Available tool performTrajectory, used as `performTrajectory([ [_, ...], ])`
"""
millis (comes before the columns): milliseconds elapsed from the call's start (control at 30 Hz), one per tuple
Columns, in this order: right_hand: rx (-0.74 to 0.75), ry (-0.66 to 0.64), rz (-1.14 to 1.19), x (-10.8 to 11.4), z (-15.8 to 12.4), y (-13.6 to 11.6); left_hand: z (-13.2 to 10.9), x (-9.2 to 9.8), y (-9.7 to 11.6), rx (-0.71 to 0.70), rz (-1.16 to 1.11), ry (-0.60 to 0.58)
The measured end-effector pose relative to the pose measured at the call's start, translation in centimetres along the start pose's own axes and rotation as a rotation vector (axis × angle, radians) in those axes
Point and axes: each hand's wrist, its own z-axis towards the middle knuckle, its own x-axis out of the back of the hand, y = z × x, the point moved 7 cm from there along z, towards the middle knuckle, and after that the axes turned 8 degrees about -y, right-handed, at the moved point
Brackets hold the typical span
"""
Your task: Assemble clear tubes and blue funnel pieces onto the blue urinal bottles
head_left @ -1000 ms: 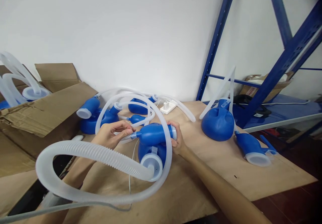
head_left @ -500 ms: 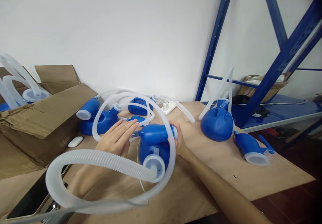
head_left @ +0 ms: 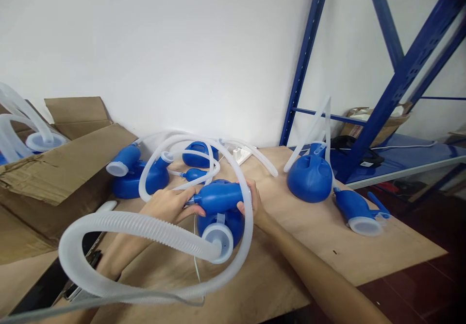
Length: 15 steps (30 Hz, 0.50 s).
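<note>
A blue urinal funnel (head_left: 220, 196) lies sideways between my hands, above a round blue urinal bottle (head_left: 238, 222). My left hand (head_left: 171, 205) pinches its narrow end at the clear connector. Around the wide end, my right hand (head_left: 254, 202) is closed, with the thumb on the near side and the other fingers partly hidden. The bottle's white cap (head_left: 222, 246) faces me. From it a translucent corrugated hose (head_left: 153, 227) loops out to the left, passes across the front and rises over the right end of the funnel.
An open cardboard box (head_left: 73, 168) at left holds more hosed bottles. Behind my hands are another blue bottle (head_left: 151, 180), coiled hoses and a white power strip (head_left: 242, 155). To the right stand a blue bottle (head_left: 309, 180) and a loose funnel (head_left: 353, 207), near a blue metal rack (head_left: 306, 57).
My left hand was spread flat beside the funnel's narrow end; its fingers have now closed on it. My right thumb has come onto the funnel's near side. The view has shifted slightly.
</note>
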Motion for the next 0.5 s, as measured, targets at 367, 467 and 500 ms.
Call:
performTrajectory([
  [367,-0.065,0.11,0.03,0.8,-0.2,1.7,-0.2,-0.8,0.3,0.221,0.084,0.169],
  [467,-0.07,0.091,0.023,0.6,-0.3,1.9,-0.8,-0.2,-1.4,0.376,0.111,0.246],
  [500,-0.087,0.073,0.012,0.4,-0.3,2.1,-1.1,0.1,-2.1,0.423,0.118,0.274],
])
